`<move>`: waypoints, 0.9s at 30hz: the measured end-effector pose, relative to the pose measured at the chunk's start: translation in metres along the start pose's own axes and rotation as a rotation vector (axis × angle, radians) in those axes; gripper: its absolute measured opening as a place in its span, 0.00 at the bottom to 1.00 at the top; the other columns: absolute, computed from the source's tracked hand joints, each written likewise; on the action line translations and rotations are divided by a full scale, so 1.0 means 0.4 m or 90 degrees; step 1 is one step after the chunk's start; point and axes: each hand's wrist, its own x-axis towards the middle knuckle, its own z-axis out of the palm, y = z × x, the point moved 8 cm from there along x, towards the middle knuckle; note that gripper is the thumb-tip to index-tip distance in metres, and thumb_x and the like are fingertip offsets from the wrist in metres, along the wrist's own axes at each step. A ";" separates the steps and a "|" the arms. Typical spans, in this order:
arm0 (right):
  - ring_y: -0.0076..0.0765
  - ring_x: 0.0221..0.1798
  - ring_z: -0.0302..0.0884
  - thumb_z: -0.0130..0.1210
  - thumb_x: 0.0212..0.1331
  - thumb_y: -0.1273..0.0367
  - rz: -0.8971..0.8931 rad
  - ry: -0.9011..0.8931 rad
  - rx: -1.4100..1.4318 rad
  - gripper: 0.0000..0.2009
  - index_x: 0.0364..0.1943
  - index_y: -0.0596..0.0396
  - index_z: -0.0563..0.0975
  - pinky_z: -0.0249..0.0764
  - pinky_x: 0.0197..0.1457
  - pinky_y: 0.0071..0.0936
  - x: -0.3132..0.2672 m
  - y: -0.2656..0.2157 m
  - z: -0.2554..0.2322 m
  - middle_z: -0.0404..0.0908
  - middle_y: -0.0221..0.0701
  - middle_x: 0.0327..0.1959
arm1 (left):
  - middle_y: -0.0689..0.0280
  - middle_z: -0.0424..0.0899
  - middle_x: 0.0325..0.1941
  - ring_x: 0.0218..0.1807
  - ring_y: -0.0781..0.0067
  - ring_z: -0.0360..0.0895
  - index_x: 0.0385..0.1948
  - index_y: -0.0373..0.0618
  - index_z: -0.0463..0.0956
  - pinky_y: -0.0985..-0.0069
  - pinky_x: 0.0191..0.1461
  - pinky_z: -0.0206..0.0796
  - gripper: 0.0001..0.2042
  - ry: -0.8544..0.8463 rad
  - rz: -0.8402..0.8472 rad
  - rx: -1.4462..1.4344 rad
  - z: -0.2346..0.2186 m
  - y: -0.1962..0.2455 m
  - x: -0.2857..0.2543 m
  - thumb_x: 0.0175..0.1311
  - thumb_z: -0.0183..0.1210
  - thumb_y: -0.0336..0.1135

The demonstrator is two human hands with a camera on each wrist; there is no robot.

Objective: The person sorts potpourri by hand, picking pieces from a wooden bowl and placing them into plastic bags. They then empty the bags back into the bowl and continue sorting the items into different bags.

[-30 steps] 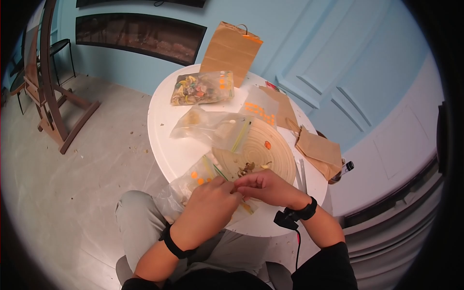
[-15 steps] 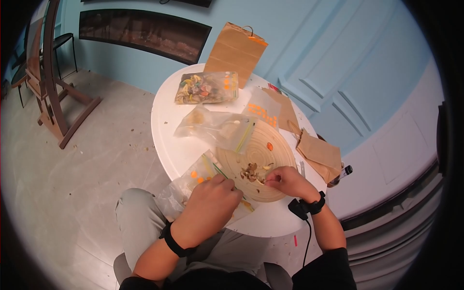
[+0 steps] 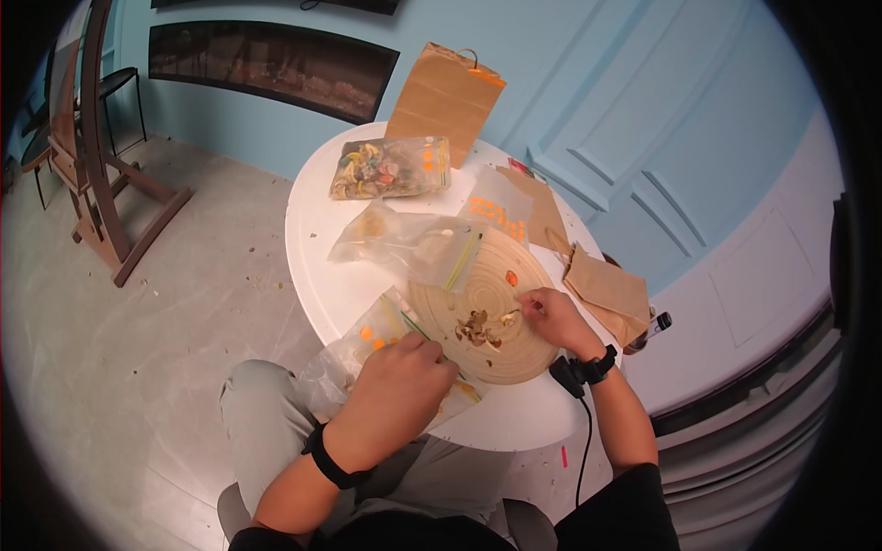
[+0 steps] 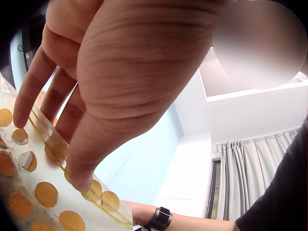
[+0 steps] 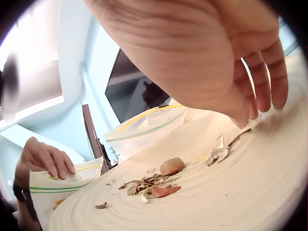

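In the head view my left hand (image 3: 404,381) grips the top edge of a clear zip bag (image 4: 45,195) printed with orange dots. The left wrist view shows the thumb on one face of that bag and the fingers on the other. Over the right side of a round woven plate (image 3: 524,358) hovers my right hand (image 3: 556,321). Its fingertips are right at the stem end of a pale dried flower piece (image 5: 219,155), which lies on the plate. Beside it sits a small pile of brown dried bits (image 5: 149,185), with a rounded brown piece (image 5: 172,166) at its edge.
An orange piece (image 3: 512,277) lies farther back on the plate. Behind are a mostly clear zip bag (image 3: 395,243), a bag full of colourful dried pieces (image 3: 386,170) and a standing paper bag (image 3: 446,101). A folded paper bag (image 3: 606,289) lies at the table's right edge.
My right hand has moved away from the left hand, rightward to the plate's near side, then farther back toward the pale dried flower piece. More brown bits show in the pile. The left hand stays on the bag.
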 end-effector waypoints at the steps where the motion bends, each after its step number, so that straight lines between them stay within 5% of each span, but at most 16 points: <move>1: 0.44 0.41 0.85 0.61 0.61 0.72 -0.014 0.002 -0.004 0.09 0.43 0.60 0.85 0.78 0.47 0.35 0.000 -0.002 0.002 0.86 0.45 0.39 | 0.67 0.84 0.31 0.41 0.64 0.81 0.30 0.46 0.86 0.66 0.39 0.76 0.04 0.001 0.001 0.000 0.001 0.000 0.000 0.53 0.66 0.30; 7: 0.43 0.38 0.85 0.63 0.60 0.72 0.089 -0.141 0.013 0.06 0.37 0.60 0.84 0.78 0.45 0.34 0.005 0.008 0.031 0.86 0.39 0.34 | 0.67 0.84 0.31 0.41 0.64 0.82 0.30 0.46 0.86 0.66 0.39 0.76 0.04 -0.007 -0.003 0.002 0.002 0.001 0.002 0.53 0.66 0.30; 10: 0.42 0.36 0.84 0.64 0.59 0.71 0.081 -0.110 0.000 0.06 0.36 0.59 0.83 0.78 0.44 0.33 -0.004 0.004 0.031 0.86 0.39 0.33 | 0.67 0.84 0.31 0.41 0.64 0.82 0.30 0.46 0.86 0.66 0.39 0.76 0.04 -0.007 -0.004 -0.003 0.003 -0.001 0.002 0.53 0.66 0.30; 19: 0.22 0.35 0.78 0.61 0.66 0.73 0.116 -0.135 0.190 0.06 0.41 0.63 0.83 0.75 0.42 0.21 -0.029 -0.065 0.038 0.83 0.27 0.31 | 0.67 0.84 0.32 0.41 0.64 0.82 0.31 0.46 0.86 0.66 0.40 0.76 0.04 -0.010 0.003 0.001 0.004 0.000 0.002 0.53 0.66 0.30; 27: 0.26 0.35 0.80 0.64 0.61 0.73 0.106 -0.168 0.096 0.08 0.41 0.62 0.83 0.75 0.42 0.26 -0.018 -0.036 0.051 0.84 0.31 0.30 | 0.67 0.84 0.32 0.41 0.64 0.82 0.30 0.46 0.86 0.67 0.40 0.76 0.04 -0.007 0.000 -0.002 -0.002 0.001 0.000 0.53 0.66 0.30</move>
